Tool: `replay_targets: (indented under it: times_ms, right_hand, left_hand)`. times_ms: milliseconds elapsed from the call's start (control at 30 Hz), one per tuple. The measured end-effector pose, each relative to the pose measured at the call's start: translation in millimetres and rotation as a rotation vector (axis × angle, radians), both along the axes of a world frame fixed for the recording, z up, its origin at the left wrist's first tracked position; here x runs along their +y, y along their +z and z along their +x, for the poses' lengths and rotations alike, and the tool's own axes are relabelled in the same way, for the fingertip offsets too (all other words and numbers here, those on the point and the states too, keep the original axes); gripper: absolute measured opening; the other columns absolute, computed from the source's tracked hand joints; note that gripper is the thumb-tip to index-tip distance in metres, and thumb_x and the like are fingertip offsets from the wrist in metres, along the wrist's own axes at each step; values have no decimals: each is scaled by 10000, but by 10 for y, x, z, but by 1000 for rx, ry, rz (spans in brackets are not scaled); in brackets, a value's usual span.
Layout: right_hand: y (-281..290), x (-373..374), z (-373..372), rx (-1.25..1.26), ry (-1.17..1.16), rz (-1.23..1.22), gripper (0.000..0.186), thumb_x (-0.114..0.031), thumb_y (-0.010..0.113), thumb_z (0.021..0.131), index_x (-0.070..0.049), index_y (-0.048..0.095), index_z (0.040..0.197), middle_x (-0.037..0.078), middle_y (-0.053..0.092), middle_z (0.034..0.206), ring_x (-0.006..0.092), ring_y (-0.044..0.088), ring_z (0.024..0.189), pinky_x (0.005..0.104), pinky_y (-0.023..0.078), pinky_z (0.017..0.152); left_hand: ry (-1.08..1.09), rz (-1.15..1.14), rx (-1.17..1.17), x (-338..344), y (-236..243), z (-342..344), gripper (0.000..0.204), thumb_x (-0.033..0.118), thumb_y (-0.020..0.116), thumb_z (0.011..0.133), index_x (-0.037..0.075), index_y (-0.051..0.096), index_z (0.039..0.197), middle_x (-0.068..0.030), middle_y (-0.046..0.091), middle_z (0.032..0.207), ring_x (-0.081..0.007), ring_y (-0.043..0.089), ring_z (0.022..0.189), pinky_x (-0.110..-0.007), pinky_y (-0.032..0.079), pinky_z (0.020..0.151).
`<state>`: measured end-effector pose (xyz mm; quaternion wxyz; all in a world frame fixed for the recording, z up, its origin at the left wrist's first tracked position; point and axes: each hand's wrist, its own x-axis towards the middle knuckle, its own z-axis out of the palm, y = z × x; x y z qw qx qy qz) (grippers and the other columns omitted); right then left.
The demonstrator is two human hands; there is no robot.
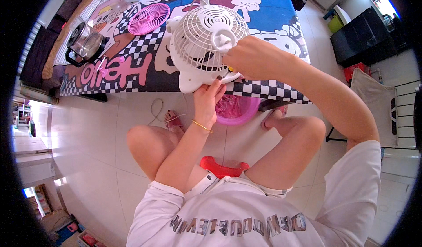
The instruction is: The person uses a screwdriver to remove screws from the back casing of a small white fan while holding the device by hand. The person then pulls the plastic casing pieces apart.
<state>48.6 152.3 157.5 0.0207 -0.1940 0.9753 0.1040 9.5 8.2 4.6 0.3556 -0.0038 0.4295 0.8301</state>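
A white electric fan (206, 31) with a round wire-like grille leans on the near edge of the table. My left hand (209, 98) grips the rim of its white base from below, one dark-nailed finger over the edge. Above it, at the fan's right side, my right hand (252, 58) is closed in a fist against the grille and base. A small yellow bit (230, 69) shows beside its fingers, but the rest of what it holds is hidden. A pink round fan grille (149, 18) lies flat, left of the fan.
The table (246, 88) wears a cartoon-print cloth with a checkered border. A glass jug (88, 42) with a dark handle stands at its left. Below the near edge sits a pink basin (248, 110) with red contents. A cord (154, 110) lies on the floor; a black cabinet (362, 36) stands right.
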Motion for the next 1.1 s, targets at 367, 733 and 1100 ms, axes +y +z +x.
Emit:
replay_targets:
  times_ms: [367,733,1100]
  right_hand:
    - [5,-103,-111,-28,1,196,67,-183,663,646,-124,661,679,78,624,626,231,641,643,323,505,561]
    - [192,31,52,-4,-264,71,323,-389,549,820,-101,659,720,81,607,601,238,621,609,308,461,521]
    - [-527,1064,707,188,-776,-1300,277,-299,585,860,-33,519,903,3,514,655,117,458,554,283,391,509]
  left_hand:
    - [-5,-3,26,-13,15,-1,224,85,627,812,16,542,1008,-75,598,988,-168,607,880,-254,540,762]
    - [-28,7,23,-28,-10,-26,247,92,621,818,29,527,1038,-64,586,998,-172,600,889,-272,536,784]
    - [-72,-17,-21,74,77,27,274,79,606,830,19,521,1083,-58,557,1038,-134,571,919,-245,513,819]
